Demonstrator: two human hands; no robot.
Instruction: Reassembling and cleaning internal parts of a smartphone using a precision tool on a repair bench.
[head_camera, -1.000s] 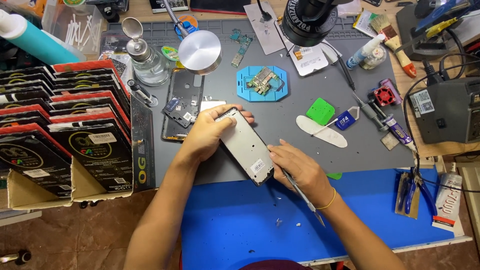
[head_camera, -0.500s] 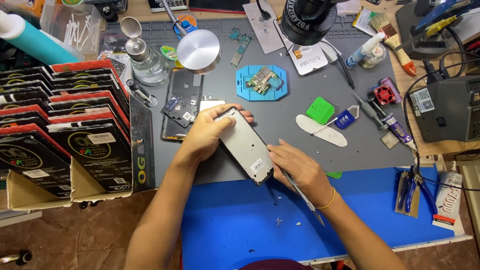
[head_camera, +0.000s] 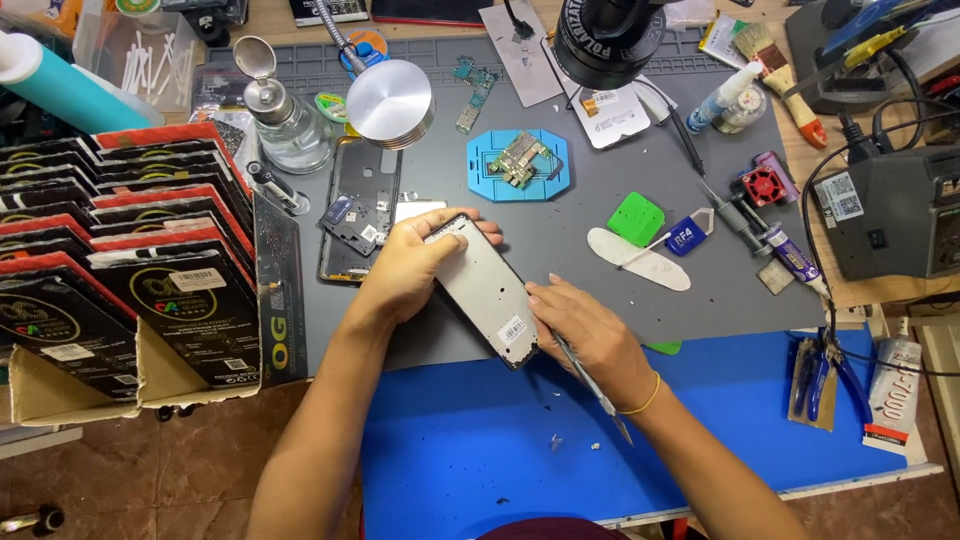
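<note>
My left hand (head_camera: 408, 265) grips the upper end of an opened phone frame (head_camera: 485, 290), its silver inner side facing up, tilted over the grey work mat (head_camera: 560, 245). My right hand (head_camera: 590, 335) presses against the frame's right edge near its lower end and holds a thin metal tool (head_camera: 592, 385) whose shaft runs back under the wrist. A yellow band sits on that wrist.
A black phone back housing (head_camera: 355, 210) lies left of the hands. A blue fixture with a circuit board (head_camera: 518, 163), a green pad (head_camera: 636, 218), a white spudger (head_camera: 638, 258), a glass bottle (head_camera: 285, 120), stacked boxes (head_camera: 120, 260), pliers (head_camera: 812, 370) and a grey power unit (head_camera: 895, 210) surround the mat.
</note>
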